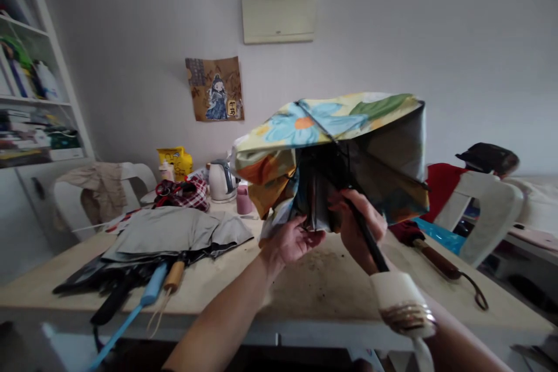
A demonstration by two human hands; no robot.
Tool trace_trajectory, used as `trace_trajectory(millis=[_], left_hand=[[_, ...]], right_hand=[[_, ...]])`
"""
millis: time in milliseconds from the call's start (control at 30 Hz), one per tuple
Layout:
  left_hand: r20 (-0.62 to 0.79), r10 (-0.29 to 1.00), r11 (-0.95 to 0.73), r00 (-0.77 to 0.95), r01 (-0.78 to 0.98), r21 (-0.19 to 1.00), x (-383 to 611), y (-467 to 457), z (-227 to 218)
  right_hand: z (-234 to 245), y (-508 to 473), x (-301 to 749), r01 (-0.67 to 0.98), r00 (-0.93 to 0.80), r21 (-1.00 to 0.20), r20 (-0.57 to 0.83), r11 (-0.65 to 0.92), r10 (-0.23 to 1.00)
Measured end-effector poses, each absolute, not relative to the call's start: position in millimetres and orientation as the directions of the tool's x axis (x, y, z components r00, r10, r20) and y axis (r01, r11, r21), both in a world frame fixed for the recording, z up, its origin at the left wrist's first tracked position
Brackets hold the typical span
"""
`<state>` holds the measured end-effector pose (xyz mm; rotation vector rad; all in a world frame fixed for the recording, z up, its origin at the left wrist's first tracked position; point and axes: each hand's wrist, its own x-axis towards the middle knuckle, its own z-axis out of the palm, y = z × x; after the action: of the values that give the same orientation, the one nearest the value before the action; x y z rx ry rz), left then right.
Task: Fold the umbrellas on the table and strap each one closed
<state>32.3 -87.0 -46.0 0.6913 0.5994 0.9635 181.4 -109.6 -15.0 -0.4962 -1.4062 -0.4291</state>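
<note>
A floral umbrella (331,122), half open with a black lining, is held up over the wooden table (322,285). My right hand (360,226) is wrapped round its black shaft just under the canopy; the cream handle (401,299) points toward me. My left hand (290,241) is palm up with the fingers curled onto the folded fabric at the canopy's lower edge.
Several folded umbrellas (170,238) lie on the table's left, with handles over the front edge. A maroon umbrella with a wooden handle (440,261) lies right. A kettle (221,180), pink cup (243,199) and yellow container (176,161) stand at the back. White chairs flank the table; shelves left.
</note>
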Motion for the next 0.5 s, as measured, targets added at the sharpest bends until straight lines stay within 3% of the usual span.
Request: trace_trajectory(millis=[100,200,300,400,500], left_hand=[[0.059,0.879,0.298,0.473,-0.642,0.706,37.1,-78.3,-39.0],[0.195,0.798,0.277,0.570,-0.634,0.722,31.3,-87.3,-33.8],[0.293,0.715,0.239,0.635,-0.615,0.752,27.8,-100.4,-29.0],[0.298,0.790,0.118,0.536,-0.609,0.784,36.8,-108.9,-24.9],[0.184,0.894,0.100,0.408,-0.583,0.807,49.1,-108.4,-25.7]], right_hand=[[-23.7,-111.9,184.0,0.630,-0.041,0.027,0.999,0.776,-0.002],[-30.7,-113.9,187.9,0.683,-0.204,0.187,0.977,0.706,-0.062],[-40.0,-116.5,187.5,0.696,-0.283,0.264,0.956,0.668,-0.083],[-53.6,-117.0,183.5,0.734,-0.318,0.281,0.947,0.618,-0.053],[-66.1,-114.1,178.9,0.764,-0.316,0.272,0.948,0.584,-0.029]])
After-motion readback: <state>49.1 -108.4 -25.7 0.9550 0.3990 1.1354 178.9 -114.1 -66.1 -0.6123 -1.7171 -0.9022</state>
